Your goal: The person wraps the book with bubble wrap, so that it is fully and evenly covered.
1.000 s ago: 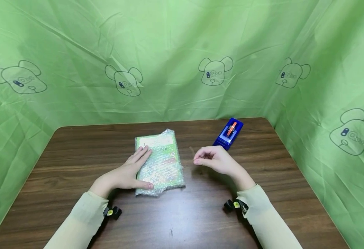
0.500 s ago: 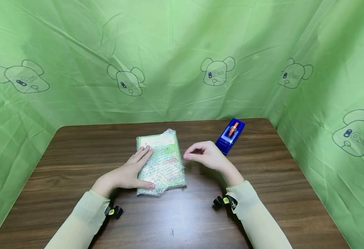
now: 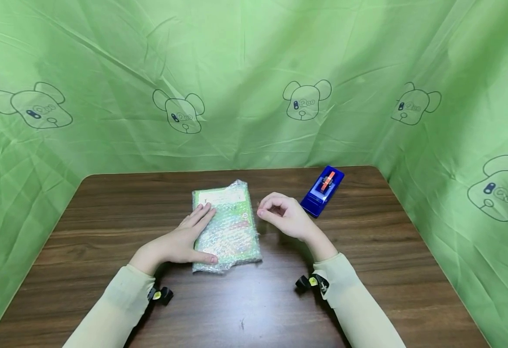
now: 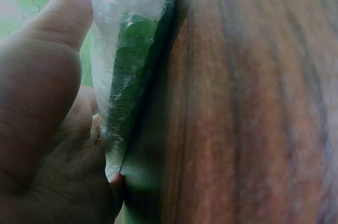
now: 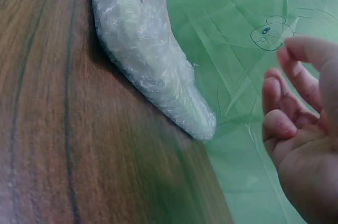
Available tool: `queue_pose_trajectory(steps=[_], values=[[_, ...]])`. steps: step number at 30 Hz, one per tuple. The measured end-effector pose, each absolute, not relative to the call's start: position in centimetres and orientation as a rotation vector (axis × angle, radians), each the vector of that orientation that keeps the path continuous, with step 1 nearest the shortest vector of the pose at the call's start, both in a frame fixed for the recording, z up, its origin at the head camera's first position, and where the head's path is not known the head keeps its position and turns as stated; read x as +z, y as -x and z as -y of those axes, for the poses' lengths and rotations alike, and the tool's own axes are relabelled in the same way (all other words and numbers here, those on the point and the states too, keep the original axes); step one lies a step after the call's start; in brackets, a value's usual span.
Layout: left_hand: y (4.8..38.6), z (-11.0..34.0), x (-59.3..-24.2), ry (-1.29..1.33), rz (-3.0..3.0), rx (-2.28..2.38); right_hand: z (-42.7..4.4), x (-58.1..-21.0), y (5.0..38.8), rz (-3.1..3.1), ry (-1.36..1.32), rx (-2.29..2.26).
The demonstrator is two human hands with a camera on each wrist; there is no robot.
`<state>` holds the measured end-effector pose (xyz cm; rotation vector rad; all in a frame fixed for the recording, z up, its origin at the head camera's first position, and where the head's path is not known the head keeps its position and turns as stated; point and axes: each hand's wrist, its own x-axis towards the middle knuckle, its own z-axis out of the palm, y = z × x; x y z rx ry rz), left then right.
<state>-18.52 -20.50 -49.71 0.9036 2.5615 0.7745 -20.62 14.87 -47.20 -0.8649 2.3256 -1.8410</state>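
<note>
A flat package in bubble wrap point(image 3: 232, 232), with a green printed item showing through, lies on the brown table. My left hand point(image 3: 180, 241) rests on its left side, fingers spread and thumb near the lower edge. Just right of the package, above the table, my right hand point(image 3: 289, 217) has thumb and forefinger pinched together, the other fingers curled. A thin, clear strip of tape at its fingertips is barely visible. In the right wrist view, the wrapped package point(image 5: 153, 60) stands apart from the right hand point(image 5: 306, 123).
A blue tape dispenser point(image 3: 319, 200) with an orange roll centre lies behind the right hand. The wooden table point(image 3: 219, 309) has rounded back corners. Green curtains point(image 3: 236, 58) with bear-head outlines enclose the back and sides.
My right hand has moved left and slightly away from me, toward the package's right edge. The left hand stays on the package. The whole view has shifted slightly.
</note>
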Motion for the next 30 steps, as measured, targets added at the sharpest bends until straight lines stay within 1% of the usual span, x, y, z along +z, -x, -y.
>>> queue_pose_trajectory(steps=[13,23,30], values=[[18.63,20.47,-49.74,-0.897,-2.562,0.764,-14.19,-47.42,20.77,-2.266,0.782,-2.053],[18.61,20.41,-49.76,-0.902,-2.571,0.756,-13.89,-47.38,20.95,-2.082,0.736,-2.075],[18.56,20.46,-49.72,-0.900,-2.568,0.761,-14.06,-47.14,21.30,-2.107,0.752,-1.944]])
